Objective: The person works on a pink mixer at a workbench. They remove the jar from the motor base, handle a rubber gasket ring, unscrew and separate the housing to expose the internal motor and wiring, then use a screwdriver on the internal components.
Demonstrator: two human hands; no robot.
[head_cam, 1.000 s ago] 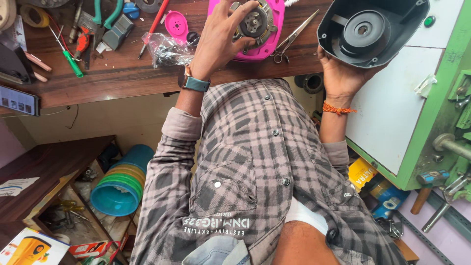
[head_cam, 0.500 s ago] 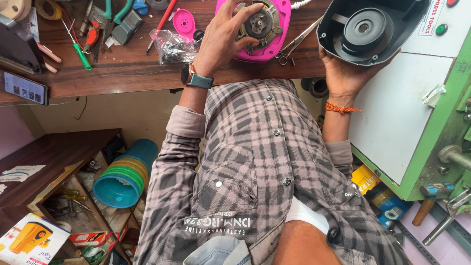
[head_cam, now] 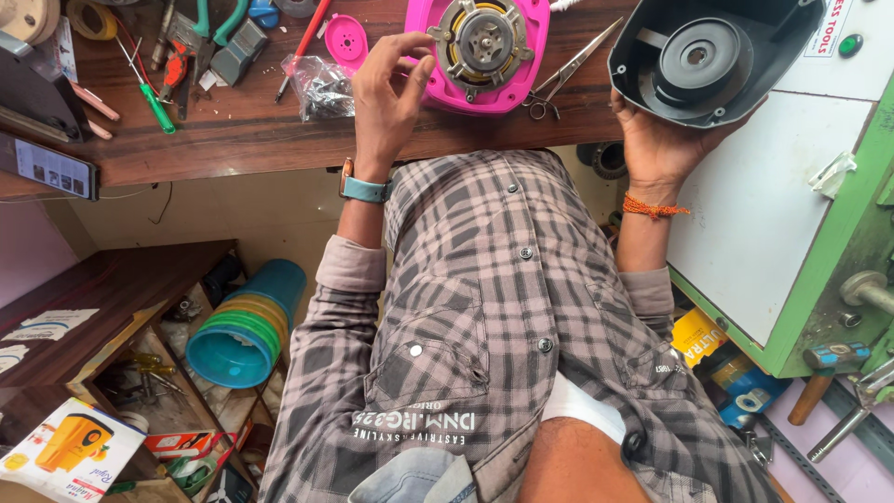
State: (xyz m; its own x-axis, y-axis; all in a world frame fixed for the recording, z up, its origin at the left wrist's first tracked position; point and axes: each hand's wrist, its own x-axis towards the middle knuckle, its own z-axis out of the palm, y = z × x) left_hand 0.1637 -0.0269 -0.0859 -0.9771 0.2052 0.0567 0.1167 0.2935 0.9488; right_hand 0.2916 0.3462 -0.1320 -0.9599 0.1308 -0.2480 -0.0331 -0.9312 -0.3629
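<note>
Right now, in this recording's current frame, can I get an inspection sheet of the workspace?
Surface: dark wooden workbench, scuffed, crowded with tools.
Job's things: pink round motor housing with exposed metal core on the bench; black plastic cover with a round hub, tilted off the bench edge.
Clutter: steel scissors, clear bag of small parts, green-handled screwdriver, pink disc, tape roll.
Hands: left hand at the pink housing's rim, fingers curled; right hand cradles the black cover from below.
Cables: thin wire hanging under the bench.
Surroundings: green-and-white machine cabinet, stacked coloured plastic tubs, hammer.
</note>
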